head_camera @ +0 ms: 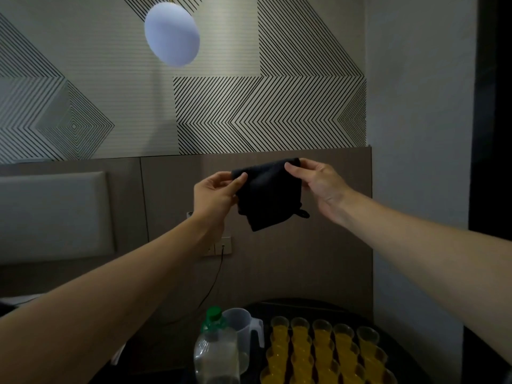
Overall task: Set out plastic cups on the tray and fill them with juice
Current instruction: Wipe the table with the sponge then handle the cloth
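Now, the striped geometric wall fills most of the view, with a wood-look panel below it, since the head is tipped up toward the hands rather than down at the work. Low at the bottom edge sits the dark tray. On it the plastic cups stand in tight rows, each holding orange juice as far as can be seen, so the filling looks done or nearly so; the nearest rows are cut off by the frame. Just left of the tray a clear bottle with a green cap stands upright, looking almost drained, with a clear jug just behind it, probably parked there to stay clear of the cups. Raised well above all this, a black cloth hangs between the two hands. The left hand pinches its upper left corner with thumb and fingers, and the right hand pinches the upper right corner likewise. Held by its top edge, it drops open, likely for refolding or wiping drips.
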A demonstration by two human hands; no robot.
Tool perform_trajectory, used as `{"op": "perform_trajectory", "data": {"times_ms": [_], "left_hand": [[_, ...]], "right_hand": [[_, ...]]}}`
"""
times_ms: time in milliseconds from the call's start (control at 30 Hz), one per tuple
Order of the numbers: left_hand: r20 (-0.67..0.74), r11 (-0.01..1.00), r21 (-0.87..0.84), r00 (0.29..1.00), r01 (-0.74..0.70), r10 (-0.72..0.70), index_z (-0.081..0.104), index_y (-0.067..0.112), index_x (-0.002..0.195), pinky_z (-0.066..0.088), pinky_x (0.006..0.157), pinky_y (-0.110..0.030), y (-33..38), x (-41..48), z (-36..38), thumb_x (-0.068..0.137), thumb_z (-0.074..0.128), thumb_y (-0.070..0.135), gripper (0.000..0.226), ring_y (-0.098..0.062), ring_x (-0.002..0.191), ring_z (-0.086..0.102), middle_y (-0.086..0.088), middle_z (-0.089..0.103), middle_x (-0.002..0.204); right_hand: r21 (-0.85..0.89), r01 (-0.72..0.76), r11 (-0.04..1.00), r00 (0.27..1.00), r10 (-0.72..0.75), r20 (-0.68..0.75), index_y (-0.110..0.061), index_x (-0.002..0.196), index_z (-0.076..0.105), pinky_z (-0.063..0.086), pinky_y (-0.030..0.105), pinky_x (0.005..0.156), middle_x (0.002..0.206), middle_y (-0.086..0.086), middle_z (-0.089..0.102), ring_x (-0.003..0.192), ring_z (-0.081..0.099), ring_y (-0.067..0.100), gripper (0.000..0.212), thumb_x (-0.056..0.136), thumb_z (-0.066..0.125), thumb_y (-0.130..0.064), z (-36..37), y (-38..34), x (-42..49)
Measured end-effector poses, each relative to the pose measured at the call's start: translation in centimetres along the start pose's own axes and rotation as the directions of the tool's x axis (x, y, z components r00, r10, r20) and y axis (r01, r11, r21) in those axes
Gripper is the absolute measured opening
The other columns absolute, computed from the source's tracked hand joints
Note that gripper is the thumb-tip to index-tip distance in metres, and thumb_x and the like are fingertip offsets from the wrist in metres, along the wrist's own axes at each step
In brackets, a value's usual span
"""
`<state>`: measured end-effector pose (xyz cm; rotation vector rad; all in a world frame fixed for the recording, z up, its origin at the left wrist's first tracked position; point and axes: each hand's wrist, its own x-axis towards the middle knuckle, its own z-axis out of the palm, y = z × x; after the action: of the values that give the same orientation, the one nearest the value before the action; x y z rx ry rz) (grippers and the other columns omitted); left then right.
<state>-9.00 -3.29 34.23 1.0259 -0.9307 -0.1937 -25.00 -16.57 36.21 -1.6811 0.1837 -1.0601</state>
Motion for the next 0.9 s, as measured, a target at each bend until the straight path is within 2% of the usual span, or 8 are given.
{"op": "perform_trajectory", "data": {"times_ms": [67,200,367,467,533,667,767,900], "left_hand": [[-0.059,1.000,0.010,0.998,0.012,-0.012,0.074,0.015,0.088,0.056,0.081,-0.030,0.2,0.1,0.3,0.090,0.074,0.020,0.006,-0.016,0.093,0.068,0.001,0.073,0.087],[-0.042,0.995,-0.079,0.997,0.060,-0.063,0.075,0.012,0.083,0.055,0.097,-0.044,0.4,0.2,0.7,0.091,0.073,0.023,0.013,-0.025,0.100,0.067,-0.007,0.072,0.092],[0.018,0.990,-0.098,0.995,0.103,-0.102,0.070,0.007,0.093,0.060,0.084,-0.040,0.3,-0.5,1.0,0.095,0.068,0.019,0.012,-0.020,0.090,0.069,-0.007,0.071,0.094],[0.098,0.988,-0.092,0.988,0.125,-0.116,0.068,0.002,0.106,0.062,0.079,-0.032,-0.1,-1.1,1.0,0.087,0.073,0.005,0.020,-0.023,0.095,0.075,-0.011,0.074,0.105],[0.102,0.993,-0.044,0.989,0.114,-0.109,0.066,0.003,0.107,0.062,0.083,-0.034,-0.6,-1.5,1.0,0.084,0.075,0.001,0.025,-0.025,0.100,0.074,-0.013,0.073,0.108],[0.054,0.995,0.008,0.994,0.097,-0.097,0.061,0.006,0.094,0.062,0.086,-0.042,-1.8,-1.7,1.2,0.087,0.076,0.008,0.016,-0.032,0.103,0.071,-0.017,0.070,0.104],[0.007,0.995,0.021,0.995,0.096,-0.096,0.052,0.010,0.091,0.060,0.086,-0.050,-2.6,-1.4,1.5,0.087,0.078,0.011,0.026,-0.033,0.099,0.069,-0.017,0.064,0.101],[0.020,0.979,-0.103,0.984,0.177,-0.176,0.055,0.005,0.115,0.062,0.083,-0.035,-3.5,-1.0,2.2,0.085,0.078,0.006,0.037,-0.024,0.101,0.071,-0.008,0.068,0.105]], "right_hand": [[0.033,0.005,0.999,1.000,-0.005,0.001,-0.020,0.090,0.075,0.042,0.037,0.101,0.093,-0.005,0.075,0.096,0.063,0.014,0.004,0.091,0.073,-0.024,-0.2,0.1,-0.1],[0.090,-0.006,0.996,1.000,0.007,-0.012,-0.011,0.097,0.077,0.050,0.039,0.101,0.099,0.004,0.077,0.100,0.068,0.020,0.018,0.081,0.080,-0.019,0.0,0.3,-0.5],[0.089,0.018,0.996,0.998,-0.012,-0.064,-0.012,0.090,0.077,0.056,0.030,0.081,0.092,0.002,0.078,0.089,0.072,0.017,0.005,0.086,0.078,-0.014,-0.3,0.5,-1.1],[0.053,0.031,0.998,0.992,-0.024,-0.128,-0.013,0.091,0.076,0.055,0.027,0.073,0.089,0.001,0.077,0.083,0.072,0.015,0.008,0.085,0.080,-0.012,-0.3,0.9,-1.4],[0.039,0.031,0.999,0.988,-0.024,-0.151,-0.012,0.093,0.076,0.056,0.028,0.071,0.088,0.002,0.077,0.083,0.072,0.016,0.010,0.084,0.081,-0.012,-0.5,1.3,-1.5],[0.022,0.027,0.999,0.987,-0.023,-0.159,-0.015,0.089,0.075,0.056,0.028,0.071,0.083,-0.001,0.077,0.079,0.072,0.013,0.009,0.083,0.082,-0.013,-1.0,2.2,-1.5],[-0.005,0.025,1.000,0.992,-0.025,-0.122,-0.014,0.094,0.073,0.058,0.027,0.070,0.089,0.002,0.077,0.083,0.073,0.014,0.015,0.082,0.082,-0.011,-1.6,2.7,-1.7],[-0.050,-0.008,0.999,0.996,0.004,-0.084,-0.017,0.095,0.060,0.060,0.034,0.081,0.100,0.005,0.072,0.097,0.072,0.021,0.025,0.083,0.080,-0.007,-2.5,3.8,-1.9]]}}
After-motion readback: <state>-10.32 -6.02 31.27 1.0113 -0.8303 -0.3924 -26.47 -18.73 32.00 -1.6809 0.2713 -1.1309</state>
